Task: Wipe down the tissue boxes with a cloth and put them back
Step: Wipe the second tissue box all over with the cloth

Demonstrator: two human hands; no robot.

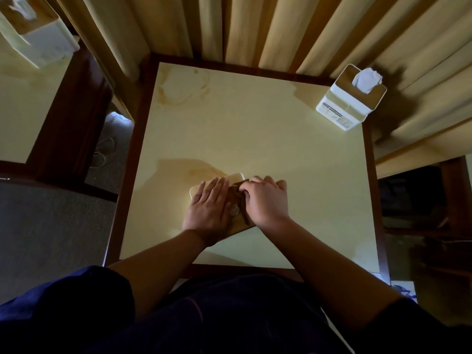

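Both hands work over one tissue box [236, 178] near the front middle of the table [255, 129]. Her or his left hand [210, 208] lies flat and spread on the box's top, fingers straight, pinning it down without gripping. Right hand [267, 200] is curled into a loose fist, clenched on a brown cloth [240, 200] pressed against the box top just beside the left hand. A bit of white tissue [234, 209] peeks out between the two hands. Only a pale corner of the box and a strip of its tan lid show; the rest is hidden under the hands.

At the table's far right corner a second box [351, 98] stands upright, white tissue poking from its slot, close against the curtain [255, 26]. Well off the table's far left corner, a third box [35, 34] sits on another surface.
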